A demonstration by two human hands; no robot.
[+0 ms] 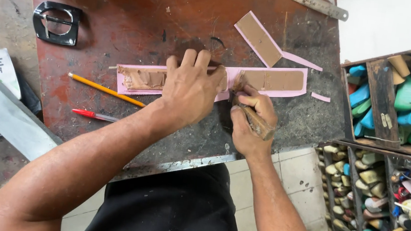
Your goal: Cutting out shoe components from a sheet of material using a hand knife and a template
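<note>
Pink strip with a brown layer on top lies lengthwise across the middle of the worn reddish desk, its right end stopping short of the desk's right edge. The left hand lies flat on the strip's middle with fingers spread, pressing it down. The right hand is closed around a brown-handled tool, whose tip meets the strip just beside the left hand. A second pink-and-brown piece lies apart toward the far right corner, with small pink offcuts near the right edge. An orange pencil and a red pen lie near the front edge, left of the hands; a black buckle sits by the left edge. Bare desk stays open between buckle and strip.
</note>
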